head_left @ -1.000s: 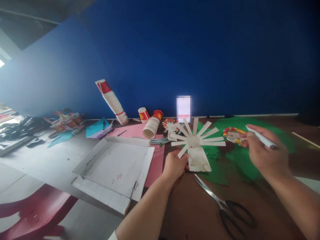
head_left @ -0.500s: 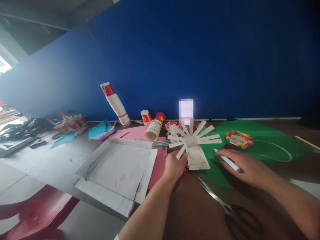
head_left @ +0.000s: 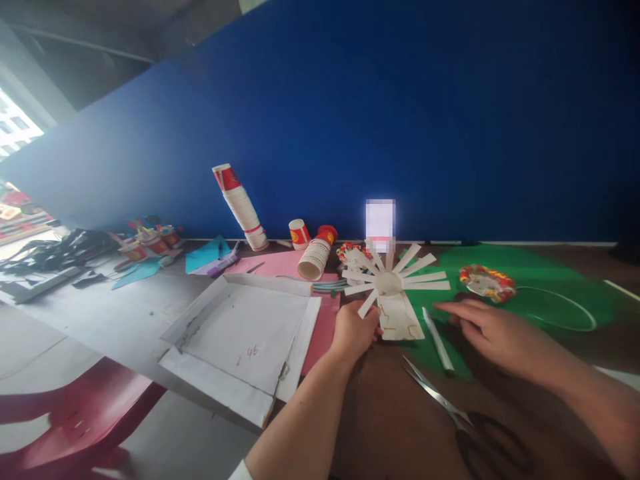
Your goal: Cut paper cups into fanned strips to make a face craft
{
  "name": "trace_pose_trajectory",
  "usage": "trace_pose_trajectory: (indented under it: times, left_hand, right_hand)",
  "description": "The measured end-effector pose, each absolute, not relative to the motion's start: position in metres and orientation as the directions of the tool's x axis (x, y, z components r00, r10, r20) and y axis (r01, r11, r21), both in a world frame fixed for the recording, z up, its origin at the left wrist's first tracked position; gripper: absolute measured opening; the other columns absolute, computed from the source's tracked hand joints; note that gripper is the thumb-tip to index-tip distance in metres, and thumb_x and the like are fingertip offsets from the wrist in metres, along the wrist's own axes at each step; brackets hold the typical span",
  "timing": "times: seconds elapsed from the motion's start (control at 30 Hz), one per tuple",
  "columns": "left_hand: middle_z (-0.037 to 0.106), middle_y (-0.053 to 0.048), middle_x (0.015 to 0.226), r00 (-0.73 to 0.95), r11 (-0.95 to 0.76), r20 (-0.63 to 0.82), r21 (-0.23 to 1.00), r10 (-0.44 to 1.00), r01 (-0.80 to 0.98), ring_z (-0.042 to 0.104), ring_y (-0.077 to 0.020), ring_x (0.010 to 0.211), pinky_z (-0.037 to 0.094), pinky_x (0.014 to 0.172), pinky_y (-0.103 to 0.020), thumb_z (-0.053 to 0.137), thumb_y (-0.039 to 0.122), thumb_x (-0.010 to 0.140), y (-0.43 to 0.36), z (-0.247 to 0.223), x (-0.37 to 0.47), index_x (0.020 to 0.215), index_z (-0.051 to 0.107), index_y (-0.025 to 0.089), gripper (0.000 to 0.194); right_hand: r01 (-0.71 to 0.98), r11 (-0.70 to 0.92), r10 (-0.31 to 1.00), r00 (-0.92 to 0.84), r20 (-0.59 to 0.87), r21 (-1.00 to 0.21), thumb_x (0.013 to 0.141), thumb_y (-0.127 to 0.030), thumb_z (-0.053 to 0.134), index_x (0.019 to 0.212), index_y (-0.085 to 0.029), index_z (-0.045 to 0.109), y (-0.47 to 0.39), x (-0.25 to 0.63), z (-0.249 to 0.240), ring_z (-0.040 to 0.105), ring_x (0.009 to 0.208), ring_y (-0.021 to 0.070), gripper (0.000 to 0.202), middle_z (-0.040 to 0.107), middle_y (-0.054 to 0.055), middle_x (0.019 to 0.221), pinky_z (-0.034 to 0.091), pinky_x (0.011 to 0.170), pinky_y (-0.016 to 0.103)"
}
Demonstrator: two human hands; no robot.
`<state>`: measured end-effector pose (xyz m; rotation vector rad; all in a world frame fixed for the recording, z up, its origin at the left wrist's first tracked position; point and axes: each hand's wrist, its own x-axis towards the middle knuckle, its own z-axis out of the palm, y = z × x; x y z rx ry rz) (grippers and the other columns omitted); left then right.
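A blue wall (head_left: 320, 120) spans the back, with daylight leftward and a red chair (head_left: 107, 407) over pale floor (head_left: 187, 433).

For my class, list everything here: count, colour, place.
Paper cut-out: one, white, centre
Marker: one, white, beside cut-out
Scissors: one, black-silver, front
Woven ring: one, red-yellow, right
Half-hidden craft: one, red-white, behind cut-out
Thin loop: one, white, right
Green paper: count unclear, green, right
Cardboard tray: one, white, left
Pink paper: count unclear, pink, beside tray
Cup stacks: two, red-white, back
Single cup: one, red-white, between stacks
Blue paper: two, blue, left
Small clutter: uncounted, mixed, left
Blurred rectangle: one, white, back
Chair: one, red, left
Tabletop: one, brown, beneath
Partition: one, blue, behind
Left hand: one, bare, holding cut-out
Right hand: one, bare, beside marker
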<state>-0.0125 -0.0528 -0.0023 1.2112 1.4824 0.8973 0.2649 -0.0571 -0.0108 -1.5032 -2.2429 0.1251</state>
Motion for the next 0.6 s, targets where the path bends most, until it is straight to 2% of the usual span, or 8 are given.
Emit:
trace_pose_trajectory:
  times: [0.07, 0.3, 0.47, 0.6]
  left_hand:
    - [0.061, 0.001, 0.054, -0.013, 0.238, -0.241, 0.945, 0.970, 0.224, 0.053, -0.0103, 0.043, 0.042, 0.043, -0.020, 0.063, 0.027, 0.086, -0.052, -0.002, -0.012, 0.085, 0.067, 0.014, 0.013]
    - [0.061, 0.001, 0.053, -0.001, 0.227, -0.231, 0.956, 0.973, 0.187, 0.056, -0.0112, 0.046, 0.044, 0.044, -0.020, 0.064, 0.025, 0.085, -0.052, -0.003, -0.011, 0.083, 0.067, 0.014, 0.011]
    - [0.059, 0.001, 0.052, 0.006, 0.221, -0.226, 0.957, 0.974, 0.186, 0.059, -0.0128, 0.049, 0.045, 0.044, -0.020, 0.063, 0.021, 0.084, -0.053, 0.000, -0.010, 0.078, 0.065, 0.015, 0.010]
    - [0.057, 0.002, 0.050, 0.005, 0.229, -0.234, 0.953, 0.972, 0.200, 0.055, -0.0113, 0.044, 0.043, 0.042, -0.020, 0.060, 0.020, 0.085, -0.054, 0.005, -0.010, 0.074, 0.063, 0.015, 0.013]
  right_hand:
    - [0.865, 0.389, 0.907, -0.300, 0.295, -0.317, 0.092, -0.030, 0.046, 0.127, -0.033, 0.070, -0.058, 0.263, -0.008, 0.075, 0.086, 0.0250, 0.043, 0.076, 0.004, 0.113, 0.059, 0.072, 0.037]
    - [0.867, 0.373, 0.877, -0.213, 0.431, -0.330, 0.093, -0.037, 0.048, 0.119, -0.031, 0.072, -0.058, 0.256, -0.008, 0.074, 0.099, 0.0275, 0.036, 0.077, 0.004, 0.116, 0.058, 0.079, 0.039]
    - [0.855, 0.343, 0.878, -0.144, 0.457, -0.390, 0.090, -0.039, 0.051, 0.107, -0.032, 0.076, -0.059, 0.251, -0.005, 0.075, 0.092, 0.0267, 0.031, 0.079, 0.001, 0.103, 0.057, 0.080, 0.040]
    - [0.826, 0.315, 0.904, -0.112, 0.412, -0.468, 0.088, -0.041, 0.055, 0.101, -0.032, 0.077, -0.061, 0.245, -0.001, 0.075, 0.086, 0.0253, 0.027, 0.079, 0.000, 0.099, 0.058, 0.079, 0.039]
